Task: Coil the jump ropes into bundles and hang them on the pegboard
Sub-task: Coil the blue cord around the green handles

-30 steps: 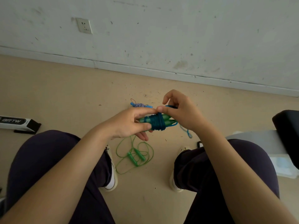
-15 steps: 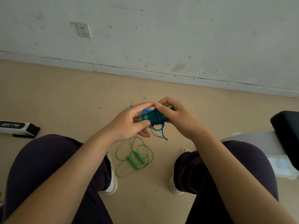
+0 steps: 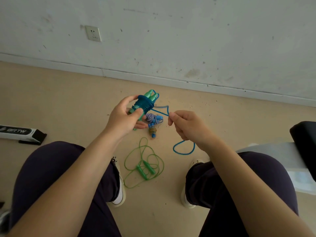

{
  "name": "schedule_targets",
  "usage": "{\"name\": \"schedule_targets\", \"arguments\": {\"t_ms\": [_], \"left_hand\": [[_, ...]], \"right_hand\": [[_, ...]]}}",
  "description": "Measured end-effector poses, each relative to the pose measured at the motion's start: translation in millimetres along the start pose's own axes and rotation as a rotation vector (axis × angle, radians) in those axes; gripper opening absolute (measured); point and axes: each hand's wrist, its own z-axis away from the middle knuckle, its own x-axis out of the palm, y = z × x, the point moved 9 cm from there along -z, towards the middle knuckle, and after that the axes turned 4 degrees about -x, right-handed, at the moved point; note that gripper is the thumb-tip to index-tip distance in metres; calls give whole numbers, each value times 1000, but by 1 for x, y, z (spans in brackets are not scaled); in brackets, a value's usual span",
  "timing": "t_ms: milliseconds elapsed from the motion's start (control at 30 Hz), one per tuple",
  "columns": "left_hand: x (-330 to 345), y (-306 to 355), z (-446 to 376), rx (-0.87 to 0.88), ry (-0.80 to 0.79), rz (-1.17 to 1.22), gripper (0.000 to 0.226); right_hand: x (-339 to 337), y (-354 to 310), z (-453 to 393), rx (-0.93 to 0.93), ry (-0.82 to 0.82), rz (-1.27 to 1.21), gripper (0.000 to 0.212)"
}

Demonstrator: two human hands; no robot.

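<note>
Left hand [image 3: 123, 119] grips the wound blue rope bundle [image 3: 144, 104] while right hand [image 3: 186, 127] pinches its loose tail [image 3: 159, 112]; slack there could unravel the coils.

One head cam, looks fwd/down, close over lap (no 2nd view).

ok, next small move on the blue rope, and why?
Probably tuck the tail under the wraps. The left hand grips the wound bundle; the right hand pinches the taut blue tail, with only a short loop left hanging.
</note>
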Motion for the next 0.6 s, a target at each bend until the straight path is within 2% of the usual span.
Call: {"name": "schedule_targets", "arguments": {"t_ms": [67, 167, 300, 400, 500, 567, 600], "left_hand": [[1, -4, -2, -13, 0, -20, 43], [2, -6, -3, -14, -1, -11, 43], [-8, -8, -6, -13, 50, 22, 43], [-10, -8, -7, -11, 57, 41, 50], [-3, -7, -5, 5, 17, 10, 48], [5, -7, -3, -14, -64, 37, 49], [10, -6, -1, -24, -123, 68, 49]], "right_hand": [[-3, -4, 1, -22, 18, 89, 41], [-8, 0, 1, 15, 36, 88, 44], [-24, 8, -1, 30, 67, 232, 28], [-39, 21, -2, 102, 116, 226, 31], [-40, 32, 0, 172, 61, 273, 30], [-37, 33, 0, 163, 18, 384, 19], [-34, 31, 0, 137, 0, 452, 25]]}}
